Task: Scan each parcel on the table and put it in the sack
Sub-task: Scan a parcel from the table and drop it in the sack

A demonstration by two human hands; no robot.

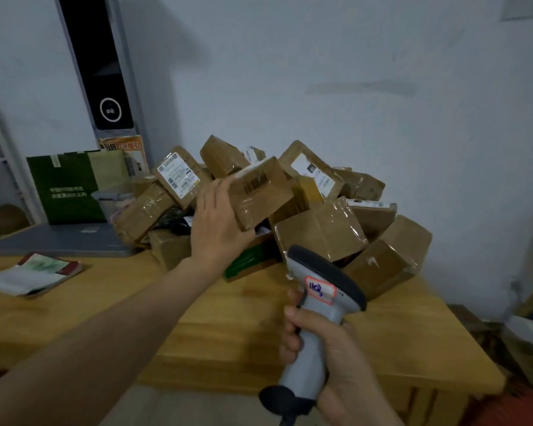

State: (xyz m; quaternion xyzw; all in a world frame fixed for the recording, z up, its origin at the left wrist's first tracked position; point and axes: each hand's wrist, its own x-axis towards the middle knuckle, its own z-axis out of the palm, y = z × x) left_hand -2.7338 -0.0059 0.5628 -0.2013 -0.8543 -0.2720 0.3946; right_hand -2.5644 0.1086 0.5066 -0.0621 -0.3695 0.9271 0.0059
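My left hand [216, 222] grips a small brown taped parcel [260, 193] by its left end and holds it above the pile, its barcode label facing up. My right hand [323, 348] holds a grey handheld scanner [319, 299] by the handle, its dark head aimed toward the parcel from below. Behind them, a heap of several brown cardboard parcels [320, 232] lies on the wooden table [228, 327] against the wall. No sack is plainly in view.
A closed grey laptop [59, 241] and a booklet [31, 273] lie on the table's left side. A green bag [65, 189] and a clear plastic tub [111, 201] stand behind them. A tall black device [96, 63] leans on the wall. Bags [530, 327] sit on the floor at right.
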